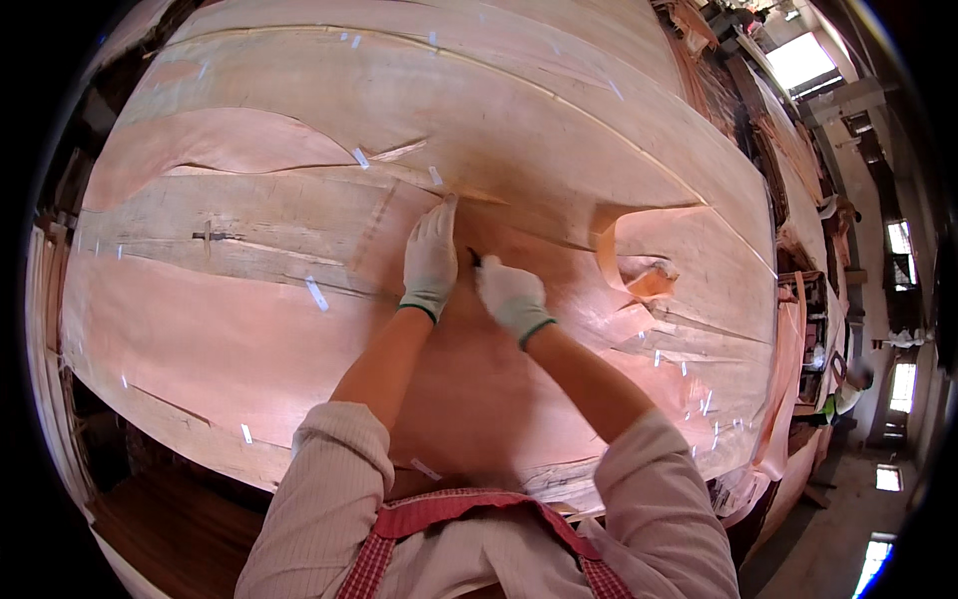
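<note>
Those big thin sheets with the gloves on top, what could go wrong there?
The small dark tool in the gloved right hand is close to the gloved left hand. If it is sharp, a slip might nick that hand.

The thin sheets look torn and cracked in places, so pushing hard could make a rip longer.

The curled flap to the right sticks up, so a sleeve might catch it and tear it.

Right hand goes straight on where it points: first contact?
Likely the side of the gloved left hand, up and left of the right hand; depth is hard to judge.
</note>
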A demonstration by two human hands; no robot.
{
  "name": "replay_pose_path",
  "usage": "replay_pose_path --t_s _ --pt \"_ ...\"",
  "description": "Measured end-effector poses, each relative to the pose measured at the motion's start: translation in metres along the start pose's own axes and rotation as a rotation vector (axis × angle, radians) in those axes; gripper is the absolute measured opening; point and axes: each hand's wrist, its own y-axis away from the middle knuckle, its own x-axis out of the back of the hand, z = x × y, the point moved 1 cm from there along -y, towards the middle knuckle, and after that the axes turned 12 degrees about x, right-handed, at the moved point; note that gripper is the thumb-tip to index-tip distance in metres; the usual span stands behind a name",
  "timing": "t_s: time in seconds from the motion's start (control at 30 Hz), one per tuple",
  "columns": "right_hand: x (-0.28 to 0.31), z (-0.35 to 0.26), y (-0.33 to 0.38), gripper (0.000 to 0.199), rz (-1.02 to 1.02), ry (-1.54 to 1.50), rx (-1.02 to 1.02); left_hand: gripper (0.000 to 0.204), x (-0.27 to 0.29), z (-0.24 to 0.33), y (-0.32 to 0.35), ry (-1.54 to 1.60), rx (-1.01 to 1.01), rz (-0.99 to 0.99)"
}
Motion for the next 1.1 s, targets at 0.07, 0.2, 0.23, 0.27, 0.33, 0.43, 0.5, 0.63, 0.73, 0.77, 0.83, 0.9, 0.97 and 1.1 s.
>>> replay_pose_path --t_s 0.07,0.2,0.23,0.27,0.33,0.43,0.5,0.63,0.73,0.77,0.83,0.9,0.97,1.1 --pt "-0.002 -0.019 -0.031 0.020 0.049 -0.065 0.042 0.042 -0.003 -0.001 -0.003 0.005 -0.003 -0.027" --pt "-0.014 -0.006 -0.031 0.018 0.042 -0.057 0.062 0.037 0.001 -0.006 -0.001 -0.127 -0.084 -0.074" --pt "-0.014 -0.002 -0.010 0.016 -0.007 -0.090 0.073 0.035 0.001 -0.014 0.001 -0.175 -0.097 -0.062" --pt "-0.006 0.009 0.013 0.014 -0.048 -0.114 0.072 0.033 0.003 -0.005 0.002 -0.172 -0.064 -0.063" --pt "-0.006 0.059 0.051 0.016 -0.178 0.097 0.130 0.037 0.006 0.009 -0.003 -0.189 -0.072 -0.119" --pt "0.031 0.187 0.098 0.018 -0.244 0.185 0.227 0.042 0.005 0.009 0.003 -0.209 -0.084 -0.126" --pt "0.053 0.241 0.121 0.021 -0.225 -0.197 0.255 0.046 0.003 0.009 -0.002 -0.209 -0.107 -0.108" --pt "0.044 0.145 0.034 0.019 0.053 -0.007 0.393 0.060 0.004 0.001 0.000 -0.177 -0.065 -0.124" --pt "0.036 0.061 -0.049 0.015 0.021 0.100 0.472 0.072 0.004 0.009 -0.005 -0.075 -0.045 -0.124" --pt "0.033 0.046 -0.067 0.015 -0.046 0.204 0.530 0.075 0.003 0.011 -0.005 -0.040 -0.034 -0.131" --pt "0.033 0.037 -0.072 0.015 -0.033 0.276 0.581 0.064 0.002 0.007 -0.005 -0.085 -0.055 -0.167" --pt "0.028 0.054 -0.057 0.014 -0.028 0.276 0.523 0.058 0.001 0.005 -0.003 -0.190 -0.102 -0.167" --pt "0.025 0.101 -0.008 0.016 0.011 0.189 0.344 0.049 0.001 0.004 0.000 -0.199 -0.116 -0.136" --pt "-0.032 0.169 0.155 0.034 0.074 0.164 -0.044 0.050 -0.003 0.003 0.001 -0.205 -0.114 -0.140"
